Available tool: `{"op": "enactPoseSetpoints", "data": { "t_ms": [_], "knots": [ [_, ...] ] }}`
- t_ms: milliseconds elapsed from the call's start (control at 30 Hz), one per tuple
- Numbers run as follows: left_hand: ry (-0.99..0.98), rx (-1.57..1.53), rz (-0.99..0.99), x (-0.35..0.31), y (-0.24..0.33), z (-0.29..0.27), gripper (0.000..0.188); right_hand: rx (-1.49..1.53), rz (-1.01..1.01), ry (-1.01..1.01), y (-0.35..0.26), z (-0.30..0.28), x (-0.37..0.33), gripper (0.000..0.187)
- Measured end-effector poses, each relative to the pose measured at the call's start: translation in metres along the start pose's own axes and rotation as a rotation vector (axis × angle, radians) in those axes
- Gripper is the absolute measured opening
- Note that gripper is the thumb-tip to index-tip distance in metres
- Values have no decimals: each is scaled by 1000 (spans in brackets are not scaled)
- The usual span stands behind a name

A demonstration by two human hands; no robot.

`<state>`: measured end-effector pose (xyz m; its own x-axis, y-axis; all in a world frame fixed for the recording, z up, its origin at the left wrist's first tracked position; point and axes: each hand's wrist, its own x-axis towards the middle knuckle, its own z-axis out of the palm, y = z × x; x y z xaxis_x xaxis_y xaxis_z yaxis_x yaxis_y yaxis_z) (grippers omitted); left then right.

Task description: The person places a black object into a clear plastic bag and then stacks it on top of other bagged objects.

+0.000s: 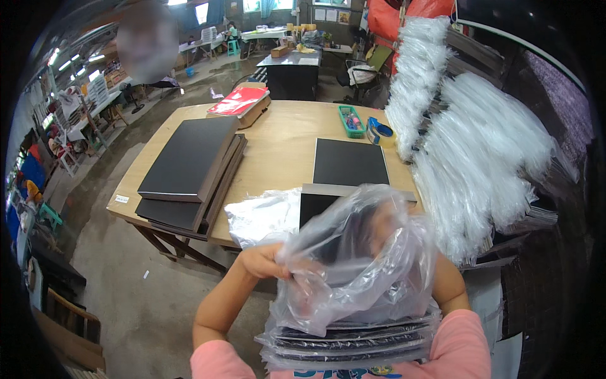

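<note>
A clear plastic bag (391, 284) is spread out in front of my chest, its mouth bunched and wrinkled. My left hand (268, 260) is closed on the bag's left edge. Behind the film, on the bag's right side, my right hand (382, 228) shows only hazily, and its fingers are hard to make out. Below the bag, against my body, is a stack of black panels in clear plastic (353, 338). Just beyond the bag, a black panel with a grey edge (315, 205) lies partly covered by it. Farther back lies a flat black panel (350, 161).
Large black panels (189, 158) are stacked on the table's left, beside crumpled white plastic (265, 218). At the back are a red-topped pile (240, 101), a green basket (351, 121) and tape rolls (380, 131). Heaps of plastic-wrapped goods (480, 151) line the right side.
</note>
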<state>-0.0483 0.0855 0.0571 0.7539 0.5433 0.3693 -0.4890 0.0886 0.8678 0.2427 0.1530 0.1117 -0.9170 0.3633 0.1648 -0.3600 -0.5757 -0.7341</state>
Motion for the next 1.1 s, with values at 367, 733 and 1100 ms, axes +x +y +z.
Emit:
{"op": "enactPoseSetpoints", "data": {
  "t_ms": [367, 733, 1100],
  "knots": [
    [-244, -949, 425, 47, 20, 15, 60, 52, 153, 184, 78, -36, -67, 43],
    [-75, -224, 366, 52, -40, -8, 56, -149, 43, -294, 67, -26, -81, 40],
    [310, -709, 376, 47, -28, -5, 50, 116, 20, -141, 100, -45, -116, 38]
  ]
}}
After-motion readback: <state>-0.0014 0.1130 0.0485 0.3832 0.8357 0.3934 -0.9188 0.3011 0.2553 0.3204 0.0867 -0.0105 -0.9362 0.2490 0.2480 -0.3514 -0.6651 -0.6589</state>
